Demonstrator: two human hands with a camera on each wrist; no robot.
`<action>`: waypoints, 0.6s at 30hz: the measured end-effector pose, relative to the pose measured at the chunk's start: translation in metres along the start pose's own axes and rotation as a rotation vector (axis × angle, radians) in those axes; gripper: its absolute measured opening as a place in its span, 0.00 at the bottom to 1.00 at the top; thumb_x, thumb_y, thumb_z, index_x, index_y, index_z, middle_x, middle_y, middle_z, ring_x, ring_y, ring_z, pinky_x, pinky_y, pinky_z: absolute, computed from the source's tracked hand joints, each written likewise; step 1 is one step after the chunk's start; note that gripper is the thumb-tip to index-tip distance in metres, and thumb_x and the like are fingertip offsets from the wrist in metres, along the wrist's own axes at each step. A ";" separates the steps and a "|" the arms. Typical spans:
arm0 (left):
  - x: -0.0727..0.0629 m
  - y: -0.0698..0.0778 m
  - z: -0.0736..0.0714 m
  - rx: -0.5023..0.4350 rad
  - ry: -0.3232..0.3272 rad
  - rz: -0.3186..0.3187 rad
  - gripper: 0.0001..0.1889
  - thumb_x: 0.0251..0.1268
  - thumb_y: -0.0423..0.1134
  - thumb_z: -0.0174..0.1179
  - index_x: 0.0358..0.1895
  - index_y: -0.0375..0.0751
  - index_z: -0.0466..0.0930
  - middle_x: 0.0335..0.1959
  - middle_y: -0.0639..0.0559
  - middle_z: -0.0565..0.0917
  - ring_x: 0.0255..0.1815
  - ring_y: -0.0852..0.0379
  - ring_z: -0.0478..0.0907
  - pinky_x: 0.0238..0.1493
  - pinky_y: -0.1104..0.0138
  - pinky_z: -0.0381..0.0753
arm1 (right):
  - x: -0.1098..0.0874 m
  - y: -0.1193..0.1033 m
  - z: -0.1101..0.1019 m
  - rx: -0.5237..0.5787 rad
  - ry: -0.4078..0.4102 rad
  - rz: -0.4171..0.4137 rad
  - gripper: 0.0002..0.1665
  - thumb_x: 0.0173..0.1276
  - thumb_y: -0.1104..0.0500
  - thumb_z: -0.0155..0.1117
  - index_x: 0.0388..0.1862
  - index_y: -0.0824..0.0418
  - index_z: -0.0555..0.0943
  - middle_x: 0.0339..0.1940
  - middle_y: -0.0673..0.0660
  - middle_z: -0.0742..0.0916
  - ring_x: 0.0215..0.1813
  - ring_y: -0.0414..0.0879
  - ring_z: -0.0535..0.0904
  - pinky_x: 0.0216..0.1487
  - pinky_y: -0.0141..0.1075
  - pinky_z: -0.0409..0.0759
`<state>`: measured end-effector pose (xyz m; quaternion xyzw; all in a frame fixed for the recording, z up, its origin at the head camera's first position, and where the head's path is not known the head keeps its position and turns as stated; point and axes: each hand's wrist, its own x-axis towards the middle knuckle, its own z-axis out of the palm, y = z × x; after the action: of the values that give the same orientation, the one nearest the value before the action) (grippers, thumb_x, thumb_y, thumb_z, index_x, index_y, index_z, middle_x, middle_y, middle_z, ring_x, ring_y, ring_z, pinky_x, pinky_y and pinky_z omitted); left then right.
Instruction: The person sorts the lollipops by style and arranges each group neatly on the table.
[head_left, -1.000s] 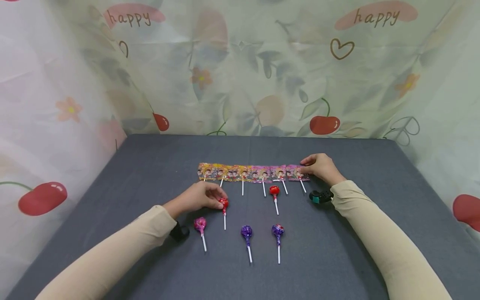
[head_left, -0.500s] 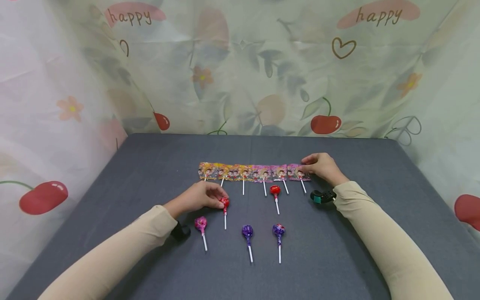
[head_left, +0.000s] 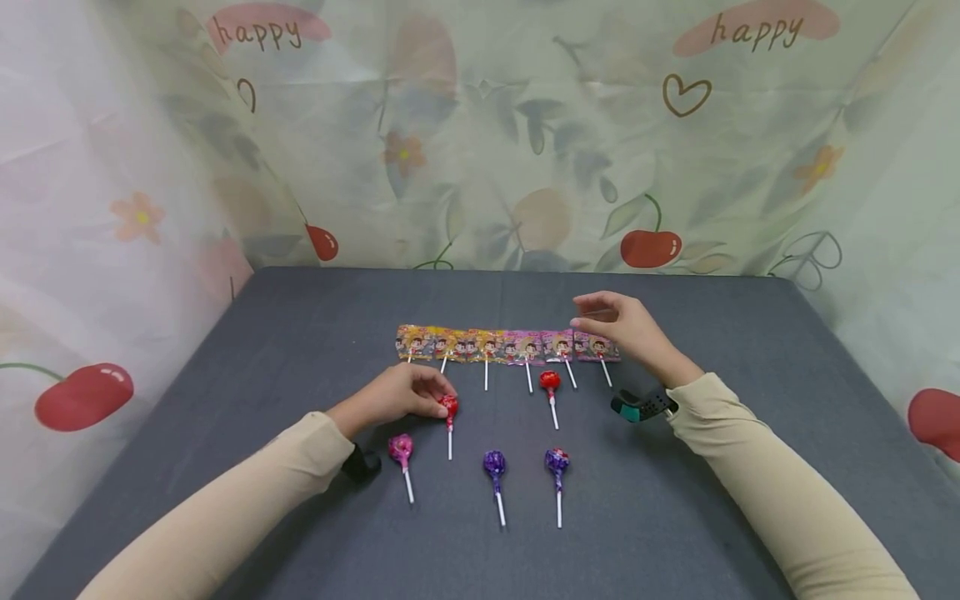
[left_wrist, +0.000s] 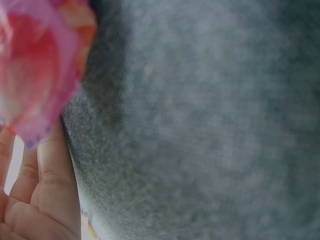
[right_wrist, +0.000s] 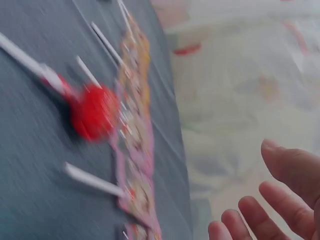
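Note:
My left hand (head_left: pixel 401 393) pinches the head of a red lollipop (head_left: pixel 451 407) between thumb and fingers, its white stick pointing toward me. Just below that hand lies a pink lollipop (head_left: pixel 401 448), and a pink wrapper (left_wrist: pixel 35 65) looms large in the left wrist view. My right hand (head_left: pixel 628 327) is lifted over the right end of a row of flat packets with sticks (head_left: pixel 525 347), yellow on the left and pink on the right. In the right wrist view the right hand's fingers (right_wrist: pixel 287 207) are parted and hold nothing.
Another red lollipop (head_left: pixel 550 382) lies below the pink packets. Nearer to me are two purple lollipops, one in the middle (head_left: pixel 494 463) and one to its right (head_left: pixel 557 461). A grey cloth (head_left: pixel 337 304) covers the table, and a patterned curtain (head_left: pixel 480 167) hangs behind it.
The right hand has come off the rightmost pink packet, rising and shifting left. The left hand stays on the red lollipop, and the candies lie as before.

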<state>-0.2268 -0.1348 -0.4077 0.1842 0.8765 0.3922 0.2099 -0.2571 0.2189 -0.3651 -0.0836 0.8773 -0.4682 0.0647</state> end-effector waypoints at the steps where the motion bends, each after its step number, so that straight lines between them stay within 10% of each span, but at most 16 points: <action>1: 0.000 0.000 0.000 0.005 0.001 0.000 0.11 0.56 0.37 0.71 0.43 0.44 0.85 0.34 0.54 0.85 0.35 0.61 0.79 0.38 0.68 0.78 | -0.002 -0.002 0.004 0.001 -0.014 -0.008 0.31 0.67 0.49 0.65 0.65 0.60 0.73 0.64 0.65 0.77 0.64 0.58 0.74 0.60 0.53 0.75; 18: -0.001 0.002 -0.001 0.005 -0.001 0.000 0.11 0.56 0.37 0.71 0.43 0.44 0.85 0.34 0.53 0.85 0.34 0.61 0.78 0.37 0.68 0.78 | -0.008 -0.003 0.053 -0.217 -0.243 -0.061 0.19 0.61 0.64 0.70 0.51 0.66 0.83 0.49 0.62 0.87 0.53 0.55 0.83 0.47 0.42 0.81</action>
<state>-0.2262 -0.1345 -0.4050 0.1850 0.8773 0.3900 0.2099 -0.2389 0.1758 -0.3912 -0.1729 0.9054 -0.3589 0.1469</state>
